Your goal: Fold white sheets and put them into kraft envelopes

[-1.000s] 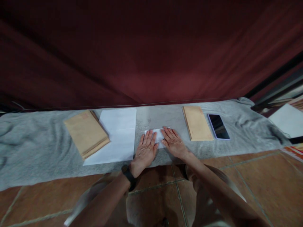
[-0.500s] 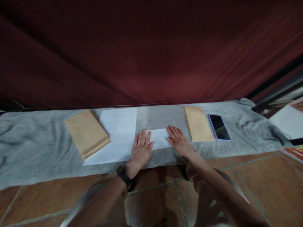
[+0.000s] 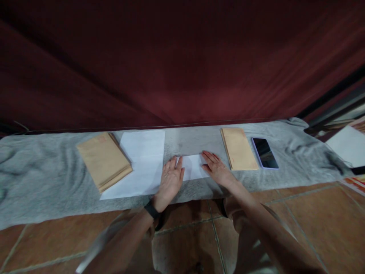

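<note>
A folded white sheet of paper point(image 3: 192, 168) lies flat on the grey cloth in front of me. On its left end rests my left hand point(image 3: 172, 178), palm down with the fingers stretched out; a black watch band is on that wrist. My right hand point(image 3: 216, 167) lies over the paper's right end, its fingers extended and close together. Left of my left hand are larger white sheets point(image 3: 144, 160). A stack of brown envelopes point(image 3: 104, 158) partly covers them. Just right of my right hand sits a second stack of brown envelopes point(image 3: 239, 148).
A phone with a purple case point(image 3: 265, 153) lies right of the second envelope stack. The grey cloth point(image 3: 51, 171) is wrinkled at both ends. Behind it hangs a dark red curtain point(image 3: 182, 68). White paper point(image 3: 348, 146) shows at the far right, above the tiled floor point(image 3: 319, 213).
Both hands stay on the folded paper. My left hand has tilted slightly, turning its thumb edge upward, and my right hand has shifted a little.
</note>
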Demonstrator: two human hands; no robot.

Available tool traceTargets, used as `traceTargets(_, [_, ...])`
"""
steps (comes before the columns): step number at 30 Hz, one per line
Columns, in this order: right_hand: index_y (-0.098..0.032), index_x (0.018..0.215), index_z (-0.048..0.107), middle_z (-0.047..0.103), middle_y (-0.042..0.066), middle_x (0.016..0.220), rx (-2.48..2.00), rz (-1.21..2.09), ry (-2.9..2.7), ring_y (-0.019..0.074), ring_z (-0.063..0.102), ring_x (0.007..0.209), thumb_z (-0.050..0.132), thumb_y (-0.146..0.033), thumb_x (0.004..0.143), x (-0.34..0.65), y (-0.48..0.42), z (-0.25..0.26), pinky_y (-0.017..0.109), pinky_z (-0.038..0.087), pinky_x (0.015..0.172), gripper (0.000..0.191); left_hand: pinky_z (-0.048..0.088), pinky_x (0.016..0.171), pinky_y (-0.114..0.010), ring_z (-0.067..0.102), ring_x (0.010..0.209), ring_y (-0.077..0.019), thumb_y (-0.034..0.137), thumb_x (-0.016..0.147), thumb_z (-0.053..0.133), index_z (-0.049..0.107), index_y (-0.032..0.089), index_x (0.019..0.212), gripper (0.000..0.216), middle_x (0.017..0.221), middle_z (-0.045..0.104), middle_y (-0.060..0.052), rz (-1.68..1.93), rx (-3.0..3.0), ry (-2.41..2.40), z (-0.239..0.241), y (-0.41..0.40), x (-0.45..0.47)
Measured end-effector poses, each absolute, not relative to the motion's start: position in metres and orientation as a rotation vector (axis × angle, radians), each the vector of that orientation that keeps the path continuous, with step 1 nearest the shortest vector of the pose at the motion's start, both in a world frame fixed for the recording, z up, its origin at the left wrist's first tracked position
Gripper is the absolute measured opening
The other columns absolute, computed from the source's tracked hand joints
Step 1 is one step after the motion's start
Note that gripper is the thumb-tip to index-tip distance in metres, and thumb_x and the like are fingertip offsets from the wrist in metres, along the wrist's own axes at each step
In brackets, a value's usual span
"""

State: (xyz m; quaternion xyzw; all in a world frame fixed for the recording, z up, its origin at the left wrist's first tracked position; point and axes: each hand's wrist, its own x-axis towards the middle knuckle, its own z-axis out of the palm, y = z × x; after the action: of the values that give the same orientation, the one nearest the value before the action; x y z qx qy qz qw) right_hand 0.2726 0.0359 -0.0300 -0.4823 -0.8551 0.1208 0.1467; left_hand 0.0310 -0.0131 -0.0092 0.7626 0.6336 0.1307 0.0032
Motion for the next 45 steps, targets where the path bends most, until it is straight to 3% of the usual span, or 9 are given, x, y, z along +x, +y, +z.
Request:
traceTargets(8, [-0.016, 0.151, 0.044, 0.052, 0.017, 0.148, -1.37, 0.41, -2.41, 0.0282, 0.046, 0.139, 0.056, -0.028, 0.096, 0.267, 0.041, -0.022, 0.049, 0.035, 0.118, 0.058, 0.052, 0.101, -0.045, 0.059, 0.107, -0.0255, 0.008, 0.086, 0.053, 0.058, 0.014, 0.137, 0.052, 0.115, 0.059, -0.013, 0.804, 2.161, 1.809, -0.016, 0.01, 0.026])
traceTargets(15, [-0.017, 0.145, 0.053, 0.059, 0.016, 0.136, -1.431, 0.435, -2.356, 0.0303, 0.055, 0.124, 0.064, -0.025, 0.091, 0.266, 0.044, -0.018, 0.047, 0.045, 0.106, 0.056, 0.054, 0.102, -0.039, 0.062, 0.107, -0.0191, -0.003, 0.081, 0.047, 0.063, 0.022, 0.133, 0.059, 0.123, 0.058, -0.008, 0.96, 2.035, 1.676, -0.018, 0.018, 0.029])
traceTargets(22, [-0.017, 0.137, 0.06, 0.062, 0.015, 0.128, -1.528, 0.477, -2.344, 0.0311, 0.055, 0.12, 0.067, -0.027, 0.088, 0.262, 0.043, -0.01, 0.046, 0.046, 0.101, 0.051, 0.055, 0.102, -0.037, 0.061, 0.117, -0.0204, -0.006, 0.084, 0.041, 0.057, 0.023, 0.138, 0.064, 0.134, 0.054, -0.01, 0.821, 2.283, 1.606, -0.005, 0.014, 0.036])
traceTargets(31, [-0.017, 0.123, 0.066, 0.066, 0.012, 0.113, -1.547, 0.514, -2.334, 0.0267, 0.058, 0.108, 0.071, -0.027, 0.083, 0.263, 0.047, -0.008, 0.04, 0.047, 0.095, 0.042, 0.049, 0.105, -0.047, 0.058, 0.123, -0.0286, -0.001, 0.089, 0.045, 0.053, 0.019, 0.141, 0.057, 0.147, 0.053, -0.016, 0.524, 2.835, 1.397, 0.019, -0.005, 0.046])
traceTargets(37, [-0.021, 0.084, 0.072, 0.067, 0.003, 0.087, -1.474, 0.688, -2.277, 0.0192, 0.062, 0.086, 0.067, -0.02, 0.084, 0.266, 0.051, -0.01, 0.033, 0.048, 0.082, 0.005, 0.048, 0.105, -0.044, 0.06, 0.125, -0.026, 0.001, 0.093, 0.041, 0.053, 0.018, 0.14, 0.052, 0.149, 0.053, -0.015, 0.358, 2.947, 1.307, 0.025, -0.005, 0.05])
traceTargets(41, [-0.022, 0.087, 0.071, 0.07, 0.001, 0.085, -1.463, 0.824, -2.195, 0.0171, 0.064, 0.08, 0.06, -0.014, 0.085, 0.268, 0.049, -0.008, 0.027, 0.046, 0.072, 0.013, 0.041, 0.114, -0.046, 0.05, 0.138, -0.026, 0.001, 0.094, 0.042, 0.052, 0.015, 0.139, 0.049, 0.153, 0.049, -0.015, 0.31, 3.003, 1.248, 0.022, -0.006, 0.053])
traceTargets(45, [-0.023, 0.083, 0.069, 0.07, 0.0, 0.076, -1.515, 0.861, -2.104, 0.017, 0.062, 0.071, 0.058, -0.019, 0.085, 0.273, 0.051, -0.01, 0.026, 0.042, 0.063, 0.011, 0.034, 0.12, -0.045, 0.046, 0.142, -0.024, 0.005, 0.097, 0.043, 0.056, 0.014, 0.134, 0.04, 0.153, 0.049, -0.015, 0.258, 3.039, 1.179, 0.02, -0.009, 0.06])
